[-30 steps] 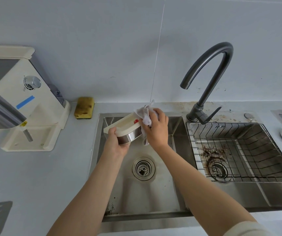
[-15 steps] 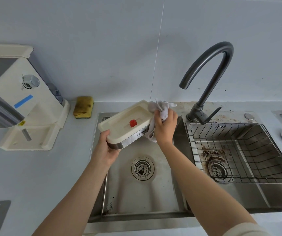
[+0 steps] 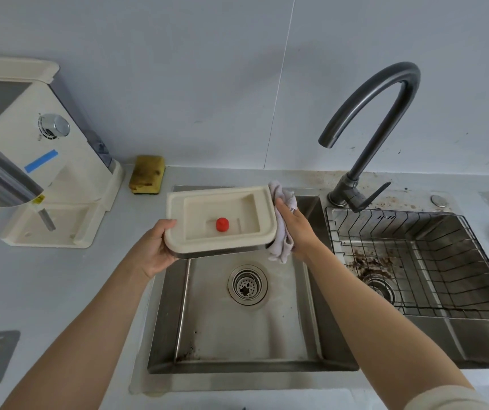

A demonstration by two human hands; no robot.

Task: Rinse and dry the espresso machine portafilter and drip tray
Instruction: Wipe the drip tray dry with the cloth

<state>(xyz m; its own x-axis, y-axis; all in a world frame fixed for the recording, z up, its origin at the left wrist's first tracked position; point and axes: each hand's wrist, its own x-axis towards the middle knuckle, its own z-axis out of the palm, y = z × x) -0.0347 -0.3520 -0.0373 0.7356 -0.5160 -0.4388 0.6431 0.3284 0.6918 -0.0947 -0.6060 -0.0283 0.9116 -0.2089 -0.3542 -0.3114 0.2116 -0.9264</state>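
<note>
Gripping drip tray (image 3: 222, 220) left edge: left hand (image 3: 154, 250); right hand (image 3: 296, 229) clutching cloth (image 3: 281, 244); no legible writing.

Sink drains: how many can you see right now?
2. One drain sits in the floor of the left basin, below the drip tray. The other is in the right basin, under the wire rack. The far-right basin's floor is out of view.

Espresso machine (image 3: 30, 173) cut off at left edge; right fingers (image 3: 281, 207) partly behind cloth (image 3: 281, 238).
</note>
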